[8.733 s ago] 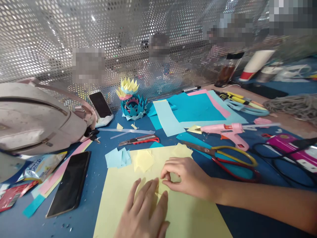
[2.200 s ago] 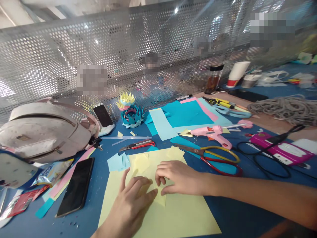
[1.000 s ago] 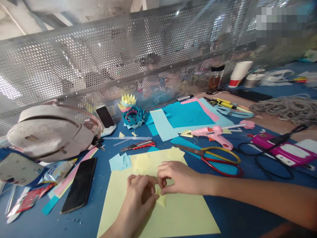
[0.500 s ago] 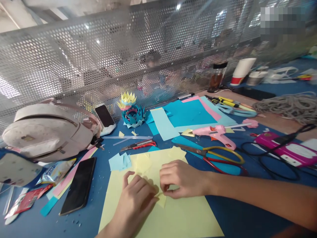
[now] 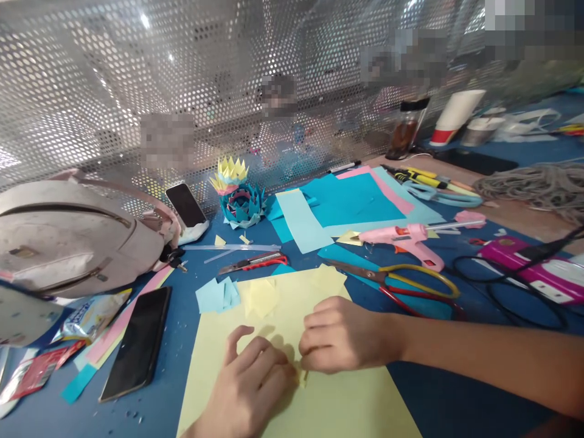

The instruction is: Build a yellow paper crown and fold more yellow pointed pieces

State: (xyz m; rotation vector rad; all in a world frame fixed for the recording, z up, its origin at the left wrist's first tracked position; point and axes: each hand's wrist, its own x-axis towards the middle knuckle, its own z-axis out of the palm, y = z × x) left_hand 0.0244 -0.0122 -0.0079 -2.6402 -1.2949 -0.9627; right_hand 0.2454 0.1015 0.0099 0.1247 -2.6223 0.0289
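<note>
Since both hands crowd one small yellow folded piece (image 5: 302,376) on the big yellow sheet (image 5: 319,407), a slip w/ either could skew the crease. Left hand (image 5: 249,389) lies flat, fingers loosely spread, pressing; right hand (image 5: 340,334) is curled, pinching it (grip itself hidden). The piece's shape is mostly covered, approx. only an edge shows.

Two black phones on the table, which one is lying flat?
The larger black phone left of the big yellow paper sheet lies flat; the smaller phone stands tilted, propped by the beige backpack.
</note>
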